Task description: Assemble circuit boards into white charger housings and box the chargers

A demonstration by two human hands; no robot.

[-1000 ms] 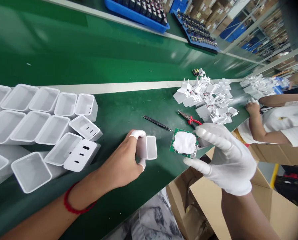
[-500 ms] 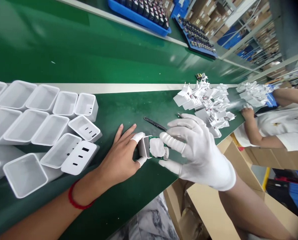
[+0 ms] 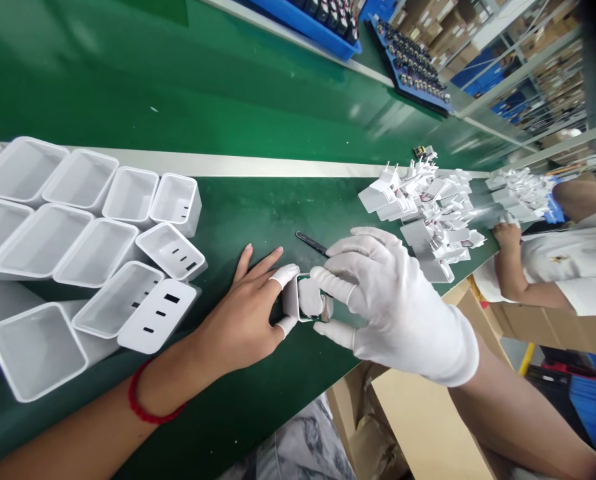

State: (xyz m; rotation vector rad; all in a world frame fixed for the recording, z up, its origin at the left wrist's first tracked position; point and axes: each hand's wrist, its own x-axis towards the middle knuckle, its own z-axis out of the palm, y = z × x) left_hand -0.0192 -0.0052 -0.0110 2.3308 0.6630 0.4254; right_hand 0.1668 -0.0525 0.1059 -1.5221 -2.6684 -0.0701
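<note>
My left hand (image 3: 243, 300), with white finger cots on thumb and index finger, pinches a small white charger housing (image 3: 291, 298) lying on the bench. Its other fingers stretch out over the green surface. A green circuit board (image 3: 304, 276) with a white pad (image 3: 310, 297) on it sits partly inside the housing's open end. My right hand (image 3: 383, 300), in a white glove, has its thumb and index finger at the board's outer end. Black tweezers (image 3: 311, 243) lie just beyond, partly hidden by the glove.
At left stand several open white housings (image 3: 95, 252). A heap of white plug parts (image 3: 435, 207) lies at right. Blue trays (image 3: 408, 67) of components sit on the shelf behind. A cardboard box (image 3: 423, 420) is below the bench edge, and another person's hand (image 3: 507, 235) is at far right.
The board sits slightly deeper in the housing, and my right fingers have come closer to my left hand. The whole view has shifted a little.
</note>
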